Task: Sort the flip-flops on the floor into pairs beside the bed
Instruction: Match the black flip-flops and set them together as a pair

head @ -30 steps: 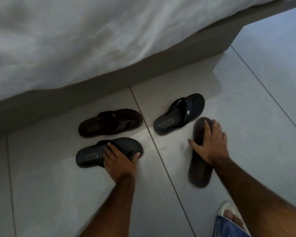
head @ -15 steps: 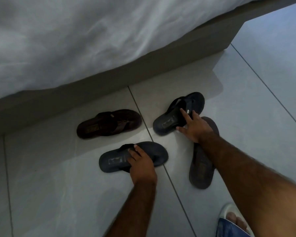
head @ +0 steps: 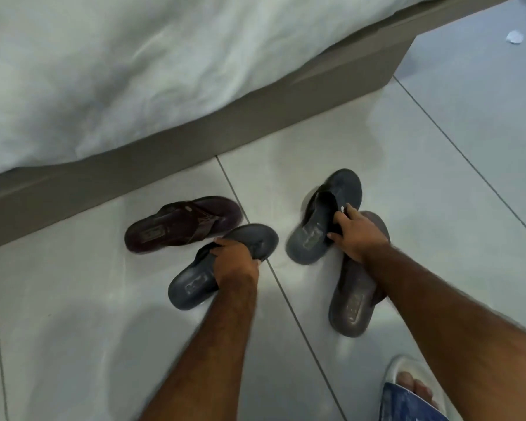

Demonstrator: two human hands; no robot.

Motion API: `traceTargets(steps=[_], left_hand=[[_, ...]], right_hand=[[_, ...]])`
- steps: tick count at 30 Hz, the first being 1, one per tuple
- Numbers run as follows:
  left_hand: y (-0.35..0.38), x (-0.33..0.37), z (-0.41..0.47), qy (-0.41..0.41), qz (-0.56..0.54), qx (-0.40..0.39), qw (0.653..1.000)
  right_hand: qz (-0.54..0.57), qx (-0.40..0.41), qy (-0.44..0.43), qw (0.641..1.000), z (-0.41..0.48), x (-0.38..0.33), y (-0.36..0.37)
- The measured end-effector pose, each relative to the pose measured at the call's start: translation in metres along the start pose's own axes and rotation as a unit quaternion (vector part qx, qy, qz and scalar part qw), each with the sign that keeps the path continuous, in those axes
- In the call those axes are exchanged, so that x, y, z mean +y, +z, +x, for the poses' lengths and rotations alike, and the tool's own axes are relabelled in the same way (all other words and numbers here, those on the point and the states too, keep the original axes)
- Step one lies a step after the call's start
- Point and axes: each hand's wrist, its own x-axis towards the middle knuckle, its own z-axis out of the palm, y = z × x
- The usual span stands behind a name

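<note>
Several flip-flops lie on the pale tiled floor beside the bed. My left hand (head: 235, 260) grips the strap of a dark blue flip-flop (head: 195, 284) near the middle. My right hand (head: 357, 235) holds the strap of a second dark blue flip-flop (head: 319, 220), whose toe end looks tilted up. A brown flip-flop (head: 182, 223) rests alone close to the bed base. Another brown flip-flop (head: 351, 302) lies lengthwise under my right wrist, partly hidden by it.
The bed base (head: 255, 117) runs diagonally across the top, with a white duvet (head: 119, 62) hanging over it. My foot in a white sandal (head: 407, 381) stands at the bottom right. A small white scrap (head: 514, 37) lies on the far floor.
My left hand has dragged its blue flip-flop right and turned it diagonal. My right hand left the brown flip-flop and took the other blue one by the strap.
</note>
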Motion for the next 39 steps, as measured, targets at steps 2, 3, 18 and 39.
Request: traceTargets(steps=[2,3,18,39], left_hand=[[-0.006,0.01,0.006,-0.005,-0.023,0.001,1.0],[-0.01,0.017,0.009,-0.004,-0.038,0.0,0.999],[-0.04,0.127,0.034,0.16,-0.175,0.066,0.969],[0.072,0.078,-0.031,0.269,-0.092,0.189,0.94]], right_hand=[[-0.015,-0.001,-0.017,1.0,-0.004,0.007,0.003],[-0.02,0.001,-0.024,1.0,-0.006,0.008,0.005],[-0.034,0.011,-0.032,0.999,-0.006,-0.007,0.013],[-0.187,-0.02,-0.172,0.967,0.1,-0.08,-0.055]])
